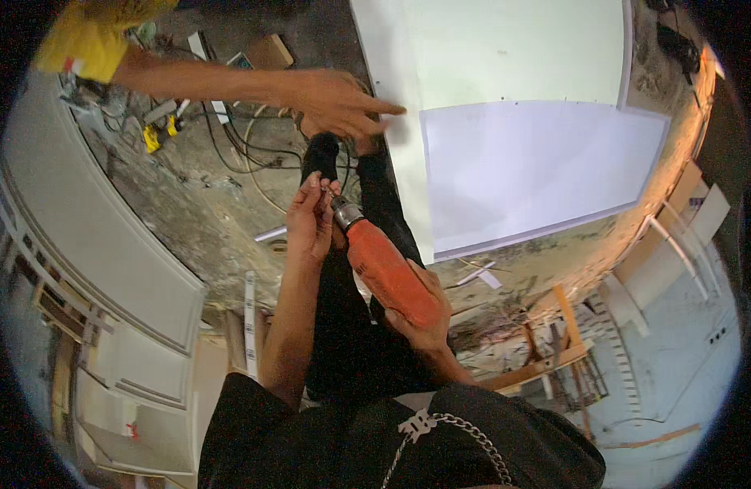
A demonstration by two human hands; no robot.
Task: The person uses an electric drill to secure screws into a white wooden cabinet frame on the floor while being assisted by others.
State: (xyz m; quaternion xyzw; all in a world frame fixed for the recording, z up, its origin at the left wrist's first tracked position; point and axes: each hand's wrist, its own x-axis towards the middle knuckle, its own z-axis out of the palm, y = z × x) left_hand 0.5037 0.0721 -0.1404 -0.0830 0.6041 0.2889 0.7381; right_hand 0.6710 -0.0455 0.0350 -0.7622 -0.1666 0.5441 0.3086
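Note:
My right hand (424, 322) is wrapped around the rear of an orange-red power drill (392, 273), whose metal chuck points away from me and to the left. Right at the chuck's tip, my left hand (309, 216) pinches with its fingertips. Whatever sits between those fingers is too small to make out. Another person's hand (335, 98) reaches in from the upper left, with a finger stretched out toward the edge of a large white panel (498, 49). My legs in black trousers lie under the drill.
A smaller white panel (546, 171) overlaps the large one's near part. Cables (241, 147), yellow-and-black tools (153, 137) and offcuts lie on the rough floor at left. Pale panels (107, 212) line the left side. A wooden frame (567, 326) stands at lower right.

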